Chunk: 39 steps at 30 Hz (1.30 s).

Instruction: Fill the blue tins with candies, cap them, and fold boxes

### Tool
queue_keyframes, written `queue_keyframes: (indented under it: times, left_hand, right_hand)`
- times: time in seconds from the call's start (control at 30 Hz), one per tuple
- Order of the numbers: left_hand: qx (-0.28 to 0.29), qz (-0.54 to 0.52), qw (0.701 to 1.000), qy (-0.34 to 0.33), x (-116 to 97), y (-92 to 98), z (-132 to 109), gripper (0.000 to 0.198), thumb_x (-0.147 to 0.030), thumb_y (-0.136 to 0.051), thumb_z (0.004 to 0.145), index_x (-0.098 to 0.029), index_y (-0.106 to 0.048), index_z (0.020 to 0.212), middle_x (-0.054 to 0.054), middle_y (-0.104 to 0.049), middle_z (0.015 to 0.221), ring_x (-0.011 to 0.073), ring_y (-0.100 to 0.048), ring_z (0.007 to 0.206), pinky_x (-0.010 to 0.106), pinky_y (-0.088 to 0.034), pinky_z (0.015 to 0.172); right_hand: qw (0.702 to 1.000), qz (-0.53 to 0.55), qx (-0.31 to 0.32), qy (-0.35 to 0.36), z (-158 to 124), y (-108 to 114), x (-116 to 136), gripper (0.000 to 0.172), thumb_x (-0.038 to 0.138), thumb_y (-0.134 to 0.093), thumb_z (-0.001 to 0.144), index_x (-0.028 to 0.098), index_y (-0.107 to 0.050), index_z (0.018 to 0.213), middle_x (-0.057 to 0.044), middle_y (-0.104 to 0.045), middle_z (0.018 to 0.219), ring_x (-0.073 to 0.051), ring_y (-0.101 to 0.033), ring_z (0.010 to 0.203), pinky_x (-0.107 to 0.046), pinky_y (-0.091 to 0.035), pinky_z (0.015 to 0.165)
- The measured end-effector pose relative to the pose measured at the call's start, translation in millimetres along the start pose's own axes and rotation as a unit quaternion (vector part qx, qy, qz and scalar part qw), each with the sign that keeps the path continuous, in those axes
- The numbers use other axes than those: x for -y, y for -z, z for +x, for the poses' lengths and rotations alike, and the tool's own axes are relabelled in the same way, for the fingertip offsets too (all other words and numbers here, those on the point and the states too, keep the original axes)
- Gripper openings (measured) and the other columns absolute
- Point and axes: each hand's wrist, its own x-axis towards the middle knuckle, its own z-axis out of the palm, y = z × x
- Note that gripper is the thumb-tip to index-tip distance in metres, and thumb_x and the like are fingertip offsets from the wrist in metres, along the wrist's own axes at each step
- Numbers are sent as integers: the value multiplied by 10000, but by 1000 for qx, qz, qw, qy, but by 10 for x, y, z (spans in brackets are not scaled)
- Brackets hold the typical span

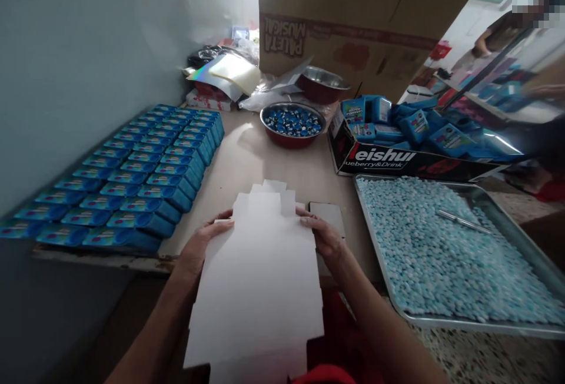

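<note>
White flat carton blanks [265,272], stacked with their stepped tabs at the far end, lie in front of me over the table's near edge. My left hand [206,240] grips their left edge, thumb on top. On the right edge my right hand [325,235] is closed in the same way, its fingertips partly hidden beneath. Just beyond that hand lies a small flat grey-white rectangular piece [329,217] with a dark edge. I cannot tell how many blanks are in the stack.
Rows of small blue boxes [143,178] stand at left by the wall. A bowl [295,141] holds blue-and-white round pieces. At right are a carton [375,163] of blue packs and a metal tray [380,266] of pale-blue candies with a metal utensil [463,221]. A large cardboard sheet [344,25] stands behind.
</note>
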Motion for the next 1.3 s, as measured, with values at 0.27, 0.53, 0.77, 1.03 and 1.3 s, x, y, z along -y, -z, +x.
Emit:
queue_keyframes:
  times: [0.27, 0.53, 0.77, 1.03, 1.3]
  left_hand:
    - [32, -34, 999, 26, 174, 265, -251, 780, -367, -691, 686, -293, -567, 1453, 49, -775, 1035, 298, -738, 774, 363, -582, 579]
    - [38, 38, 999, -3, 30, 134, -83, 821, -277, -705, 583, -245, -620, 1399, 31, -757, 850, 291, -702, 712, 333, -541, 525]
    - [84, 229, 955, -169, 126, 39, 258, 848, -262, -610, 602, -228, -527, 1445, 83, -610, 1403, 349, -633, 1124, 372, -584, 810]
    - [14, 187, 963, -191, 293, -58, 591, 417, -496, -580, 878, -163, -727, 1081, 110, -573, 1437, 336, -498, 1364, 397, -419, 1123]
    - [-46, 77, 954, -286, 447, -317, 667, 378, -479, -677, 903, -244, -540, 1165, 3, -628, 944, 151, -601, 808, 272, -492, 801]
  right_hand:
    - [984, 15, -176, -2, -144, -234, -377, 443, 291, -890, 628, 220, -721, 1031, -11, -765, 814, -174, -668, 600, -268, -505, 556]
    - [866, -428, -158, 204, 322, -320, 126, 150, 250, -670, 823, 245, -777, 928, 3, -738, 814, -195, -651, 726, -316, -486, 701]
    - [694, -694, -119, 153, 844, -487, 78, 193, 122, -599, 846, 223, -755, 798, -70, -736, 801, -233, -645, 769, -348, -421, 739]
    - [746, -640, -140, 123, 805, -482, -87, 165, 202, -567, 890, 207, -717, 823, -78, -742, 948, -234, -656, 903, -344, -433, 810]
    - [780, -588, -165, 132, 678, -474, -149, 299, 179, -479, 854, 189, -572, 1138, -20, -668, 832, -192, -582, 722, -316, -407, 720]
